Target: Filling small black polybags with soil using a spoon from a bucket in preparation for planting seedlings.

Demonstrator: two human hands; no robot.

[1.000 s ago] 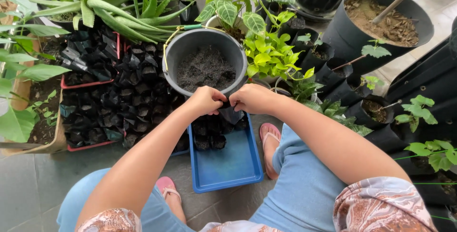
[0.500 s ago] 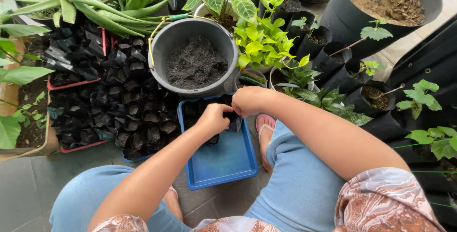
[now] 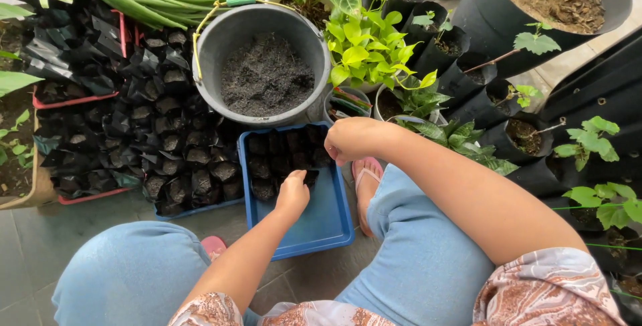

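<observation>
Grey stone floor [image 3: 27, 259] is carrying everything, and the person is sitting low over it with knees spread, so that the work lies between the legs within easy reach. Just beyond, a grey bucket [image 3: 264, 65] of dark soil is standing touching the far end of a blue tray [image 3: 321, 222], close enough for scooping. Rows of small black bags [image 3: 281, 155] are filling the far half of that tray, packed side by side so they prop each other upright (the near half is bare). More filled bags [image 3: 167, 145] are crowding red and blue trays to the left. The left hand [image 3: 293, 195] is resting on the nearest bag [image 3: 309, 177], fingers curled over its rim. The right hand [image 3: 351, 140] is hovering at the tray's right edge, fingers loosely folded; whether it grips anything I cannot tell.
</observation>
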